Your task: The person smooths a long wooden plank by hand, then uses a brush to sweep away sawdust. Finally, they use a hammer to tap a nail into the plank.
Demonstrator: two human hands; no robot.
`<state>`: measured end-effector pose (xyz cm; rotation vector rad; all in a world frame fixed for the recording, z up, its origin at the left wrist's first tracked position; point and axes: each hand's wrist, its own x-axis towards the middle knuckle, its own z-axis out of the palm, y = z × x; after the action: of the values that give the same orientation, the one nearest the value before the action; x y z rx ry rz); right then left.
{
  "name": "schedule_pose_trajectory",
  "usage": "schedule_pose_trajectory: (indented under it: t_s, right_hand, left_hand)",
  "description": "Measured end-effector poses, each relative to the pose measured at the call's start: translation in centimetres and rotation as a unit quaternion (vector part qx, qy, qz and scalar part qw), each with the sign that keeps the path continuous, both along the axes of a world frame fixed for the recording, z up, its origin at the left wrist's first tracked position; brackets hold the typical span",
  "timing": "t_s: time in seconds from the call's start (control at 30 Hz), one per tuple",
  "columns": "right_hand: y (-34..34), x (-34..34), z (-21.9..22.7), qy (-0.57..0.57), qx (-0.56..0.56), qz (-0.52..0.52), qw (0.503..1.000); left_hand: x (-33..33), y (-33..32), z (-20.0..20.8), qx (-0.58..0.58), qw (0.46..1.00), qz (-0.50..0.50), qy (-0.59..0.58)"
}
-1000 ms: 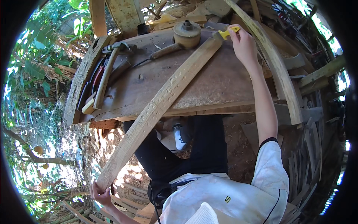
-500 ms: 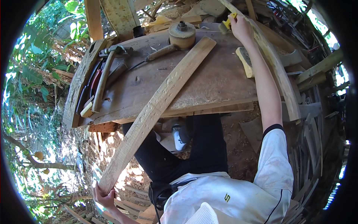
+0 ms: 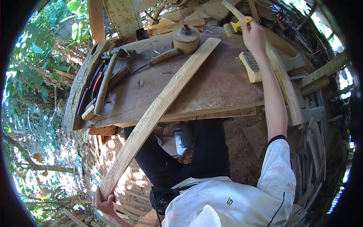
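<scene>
A long wooden board [image 3: 160, 106] slants across the workbench [image 3: 223, 83], its far end resting on the bench top and its near end jutting out past the front edge. My left hand [image 3: 103, 202] grips that near end at the lower left. At the far right of the bench, my right hand [image 3: 253, 34] is closed on the yellow handle of a brush [image 3: 238, 25], bristles pointing left. Below my right wrist lies a pale wooden block with a dark top [image 3: 250, 67]. Close to the board's far end stands a round wooden mallet [image 3: 185, 39].
A hammer [image 3: 107, 75], red-handled pliers [image 3: 97, 84] and other tools lie along the bench's left side beside a thick plank [image 3: 81, 87]. A curved wooden rail [image 3: 285, 81] borders the right. Wood strips [image 3: 312, 151] pile up on the ground at right.
My right hand has come slightly nearer, and the brush in it has turned so more of its yellow handle shows. The board has tilted a little about its length; my left hand still holds it.
</scene>
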<state>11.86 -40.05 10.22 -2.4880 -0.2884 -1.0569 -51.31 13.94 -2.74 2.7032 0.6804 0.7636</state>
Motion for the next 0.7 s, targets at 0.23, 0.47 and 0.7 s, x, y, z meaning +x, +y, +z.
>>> schedule_pose_trajectory:
  t_s: [0.23,0.47,0.7]
  right_hand:
    - [2.1,-7.2,1.3,0.023,0.272,0.287,0.918]
    - [4.0,-6.2,-2.9,0.218,0.206,0.365,0.881]
    - [4.8,-5.6,-4.0,0.191,0.288,0.320,0.882]
  left_hand:
    - [2.6,-2.9,6.6,-0.301,0.924,-0.052,0.232]
    - [3.5,-0.9,5.1,-0.520,0.794,0.009,0.314]
    - [1.0,2.4,-0.8,-0.586,0.751,0.099,0.287]
